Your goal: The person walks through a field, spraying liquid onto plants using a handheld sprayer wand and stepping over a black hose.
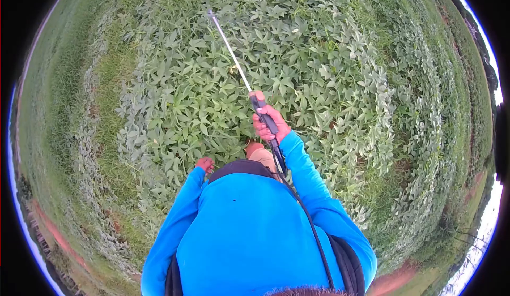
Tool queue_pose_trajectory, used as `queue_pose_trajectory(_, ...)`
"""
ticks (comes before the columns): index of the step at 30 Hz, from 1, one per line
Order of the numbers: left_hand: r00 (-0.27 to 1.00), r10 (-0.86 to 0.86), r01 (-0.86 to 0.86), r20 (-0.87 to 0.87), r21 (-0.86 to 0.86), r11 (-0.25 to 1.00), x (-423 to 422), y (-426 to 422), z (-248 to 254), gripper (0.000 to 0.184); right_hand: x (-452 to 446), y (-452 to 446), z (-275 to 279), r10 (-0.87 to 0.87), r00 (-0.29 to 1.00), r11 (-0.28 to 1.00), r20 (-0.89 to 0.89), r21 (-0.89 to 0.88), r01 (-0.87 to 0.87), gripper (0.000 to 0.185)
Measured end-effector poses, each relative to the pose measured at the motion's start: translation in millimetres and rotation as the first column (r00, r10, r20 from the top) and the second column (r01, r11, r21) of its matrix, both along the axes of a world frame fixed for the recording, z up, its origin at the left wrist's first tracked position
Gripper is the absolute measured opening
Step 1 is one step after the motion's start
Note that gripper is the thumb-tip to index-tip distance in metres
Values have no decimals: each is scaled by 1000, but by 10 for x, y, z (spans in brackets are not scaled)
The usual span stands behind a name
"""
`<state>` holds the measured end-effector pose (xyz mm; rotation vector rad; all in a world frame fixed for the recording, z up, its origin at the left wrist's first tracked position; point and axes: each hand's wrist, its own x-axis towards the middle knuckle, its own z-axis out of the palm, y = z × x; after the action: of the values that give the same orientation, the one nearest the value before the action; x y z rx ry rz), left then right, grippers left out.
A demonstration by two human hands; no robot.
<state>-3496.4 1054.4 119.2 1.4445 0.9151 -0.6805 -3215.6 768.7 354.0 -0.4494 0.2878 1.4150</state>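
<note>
My right hand point(271, 123) is wrapped around the black handle of a sprayer wand point(230, 49), with the thumb stretched along the top of the grip. The thin silvery tube slants forward and left over the leafy plants point(196, 105), ending in a nozzle point(211, 13) above the foliage. From the handle a black hose point(308, 216) runs back along my right side. Low on the left, beside my waist, my left hand point(205, 164) hangs with its fingers curled in, and nothing shows in it. Leaves lie just beyond it.
Dense rows of the same plants spread ahead and to both sides, with a grassy strip point(109, 89) on the left. Black straps point(345, 259) pass at my sides. Reddish bare soil point(396, 279) shows behind on the right. One foot point(254, 148) is partly visible among leaves.
</note>
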Motion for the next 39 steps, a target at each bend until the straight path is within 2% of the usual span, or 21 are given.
queue_pose_trajectory(1,1000,-5,5,-3,-1,1000,60,61,34,33,38,110,-13,-24,1000,1000,-6,13,25,29)
queue_pose_trajectory(3,999,-16,17,-29,25,1000,174,184,20,33,132,334,-34,181,983,978,9,99,-181,27)
queue_pose_trajectory(4,999,-2,4,-49,37,999,232,224,52,34,169,441,8,162,987,981,5,109,-161,27)
queue_pose_trajectory(6,1000,-16,17,-26,17,1000,329,318,93,33,233,622,98,270,955,957,126,71,-280,26)
queue_pose_trajectory(7,999,17,-17,-41,1,1000,385,357,90,32,271,704,104,257,959,961,121,76,-267,26)
queue_pose_trajectory(9,997,47,-47,-58,-11,999,534,406,130,30,373,848,116,341,926,924,160,125,-362,25)
queue_pose_trajectory(11,995,55,-50,-81,59,997,687,381,209,30,494,935,137,350,926,914,139,167,-371,25)
queue_pose_trajectory(14,998,34,-33,-44,22,999,862,415,197,31,696,1028,107,369,925,896,90,230,-379,25)
queue_pose_trajectory(20,999,28,-27,-36,17,999,1243,390,273,30,1178,977,25,192,975,976,113,79,-202,27)
queue_pose_trajectory(22,999,33,-34,-26,-39,999,1317,424,199,30,1336,901,31,57,987,997,153,-53,-49,28)
queue_pose_trajectory(24,999,24,-24,-25,-31,999,1415,456,168,29,1507,833,14,12,987,997,158,-74,0,28)
queue_pose_trajectory(27,999,-1,1,-37,-13,1000,1646,519,173,28,1720,700,-34,-169,978,969,121,-163,187,29)
queue_pose_trajectory(28,999,-10,10,-50,-4,1000,1709,533,183,28,1775,658,-55,-172,978,968,119,-163,190,29)
queue_pose_trajectory(31,993,-13,17,-114,30,999,1978,608,189,29,1920,545,-84,-365,914,879,179,-257,402,30)
queue_pose_trajectory(32,993,-15,19,-117,32,999,2057,631,196,29,1979,503,-78,-367,913,879,176,-257,403,30)
queue_pose_trajectory(34,996,1,4,-85,61,998,2269,635,336,30,2114,425,-14,-451,855,780,255,-353,516,32)
queue_pose_trajectory(39,996,82,-80,-30,45,996,2605,717,464,31,2379,234,-12,-564,722,621,400,-371,690,34)
